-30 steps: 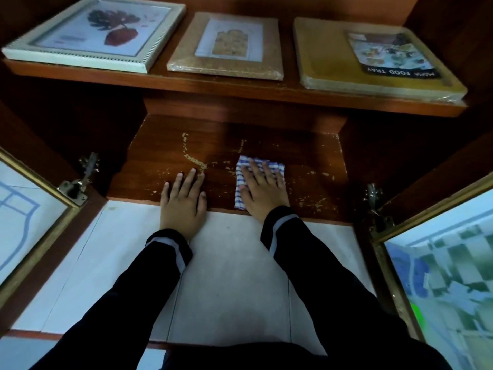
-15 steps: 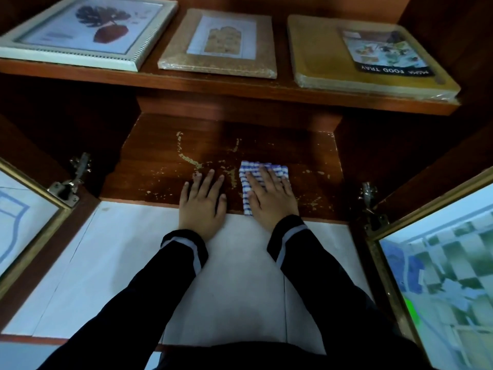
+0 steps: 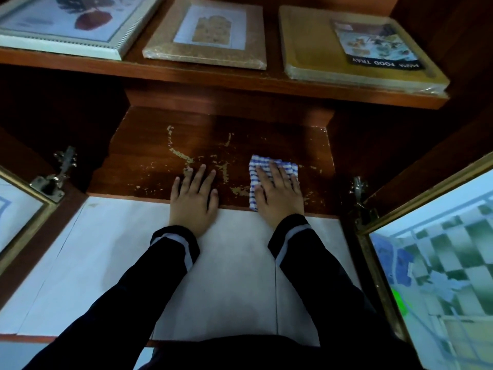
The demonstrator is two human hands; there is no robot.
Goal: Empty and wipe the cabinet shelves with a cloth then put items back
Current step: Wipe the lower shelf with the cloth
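Head view: the lower cabinet shelf is seen from above, its dark wood marked with pale chipped patches. A blue-and-white checked cloth is pressed flat onto this shelf near the front edge, right of centre, by the right hand. The fingers are laid straight and close together over the fabric, so nothing is pinched or curled round, and the cloth's far and left edges are left showing. The left hand is laid palm down near the cloth but apart from it, fingers straight and slightly spread on the bare wood, the heel of the hand over the shelf's front edge; nothing is held in it. Both wrists are covered by dark sleeves with a grey band. On the upper shelf three flat items are laid side by side: a white-framed leaf picture, a brown frame and a wrapped food tray. Glass cabinet doors are swung open at the left and right, and a white tiled floor is seen below the arms.
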